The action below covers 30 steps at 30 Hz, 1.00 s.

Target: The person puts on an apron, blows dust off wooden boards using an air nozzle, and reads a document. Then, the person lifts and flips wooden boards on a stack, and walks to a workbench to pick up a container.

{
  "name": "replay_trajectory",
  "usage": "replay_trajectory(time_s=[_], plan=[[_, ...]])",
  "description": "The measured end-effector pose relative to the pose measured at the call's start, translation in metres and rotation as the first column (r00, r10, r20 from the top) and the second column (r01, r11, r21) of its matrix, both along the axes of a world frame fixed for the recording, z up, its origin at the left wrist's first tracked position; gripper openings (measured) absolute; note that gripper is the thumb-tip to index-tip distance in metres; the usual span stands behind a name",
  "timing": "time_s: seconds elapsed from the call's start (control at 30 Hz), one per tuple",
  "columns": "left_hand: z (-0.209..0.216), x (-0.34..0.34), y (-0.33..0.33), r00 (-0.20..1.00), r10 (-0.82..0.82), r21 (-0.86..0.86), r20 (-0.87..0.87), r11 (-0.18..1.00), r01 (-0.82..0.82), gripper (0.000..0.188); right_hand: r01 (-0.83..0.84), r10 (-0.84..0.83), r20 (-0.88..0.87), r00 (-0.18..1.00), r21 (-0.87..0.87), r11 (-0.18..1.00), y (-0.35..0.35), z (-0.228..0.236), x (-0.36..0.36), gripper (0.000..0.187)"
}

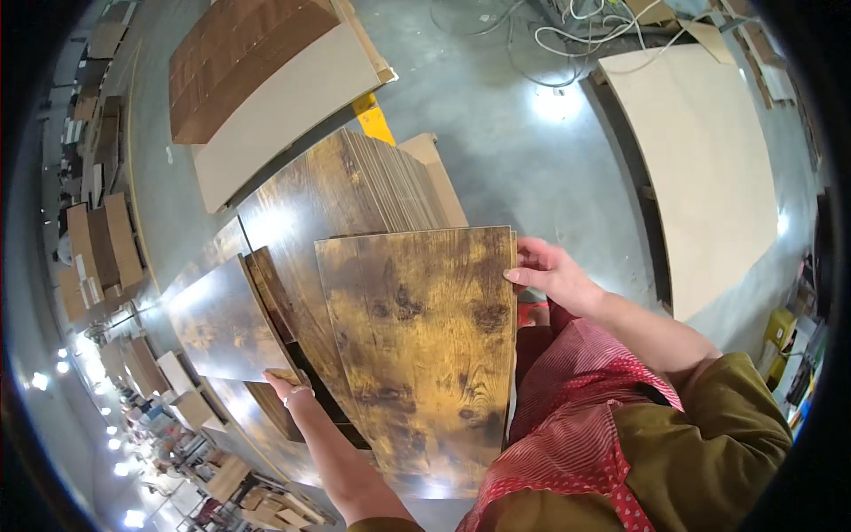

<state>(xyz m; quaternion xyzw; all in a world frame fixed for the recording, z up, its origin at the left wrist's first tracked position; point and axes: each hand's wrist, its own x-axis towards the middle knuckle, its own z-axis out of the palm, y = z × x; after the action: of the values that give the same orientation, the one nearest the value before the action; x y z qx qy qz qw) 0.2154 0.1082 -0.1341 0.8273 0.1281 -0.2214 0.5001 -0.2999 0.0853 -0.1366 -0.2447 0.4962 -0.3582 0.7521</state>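
Observation:
A large wood-grain board (417, 346), mottled brown and yellow, lies in front of me, slightly askew over the stack beneath. My right hand (551, 273) grips its right edge near the far corner, thumb at the edge and fingers curled beside it. To the left, a narrower glossy wood-grain panel (222, 319) is tilted up a little. My left hand (291, 390) is closed at that panel's near corner, its fingers partly hidden. Between the two, smaller wood-grain strips (273, 293) and a dark gap show.
Beyond the large board stands a tall stack of wood-grain boards (403, 182). Brown and pale panels (284, 111) are piled at the far left. A pale board stack (696, 168) sits on the right. Loose cables (589, 35) lie on the grey floor (523, 151) at the back.

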Motion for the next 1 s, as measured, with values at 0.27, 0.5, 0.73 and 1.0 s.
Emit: replay_trajectory(time_s=[0.27, 0.5, 0.73, 1.0], plan=[[0.051, 0.027, 0.006, 0.999, 0.033, -0.326, 0.004, 0.945, -0.029, 0.029, -0.063, 0.063, 0.012, 0.998, 0.049, 0.997, -0.005, -0.006, -0.006, 0.031], [0.043, 0.019, 0.009, 0.996, -0.058, -0.177, 0.066, 0.982, 0.069, 0.032, 0.028, -0.025, 0.095, 0.995, -0.032, 0.999, -0.011, -0.008, 0.015, 0.044], [0.023, 0.022, 0.025, 0.992, -0.123, -0.044, -0.029, 0.992, 0.122, 0.045, -0.211, 0.161, -0.227, 0.961, -0.217, 0.953, -0.005, -0.006, -0.008, 0.048], [0.01, 0.03, 0.028, 0.988, -0.152, 0.068, 0.007, 0.986, 0.151, 0.052, -0.309, 0.229, -0.242, 0.943, -0.382, 0.871, 0.002, 0.013, -0.008, 0.049]])
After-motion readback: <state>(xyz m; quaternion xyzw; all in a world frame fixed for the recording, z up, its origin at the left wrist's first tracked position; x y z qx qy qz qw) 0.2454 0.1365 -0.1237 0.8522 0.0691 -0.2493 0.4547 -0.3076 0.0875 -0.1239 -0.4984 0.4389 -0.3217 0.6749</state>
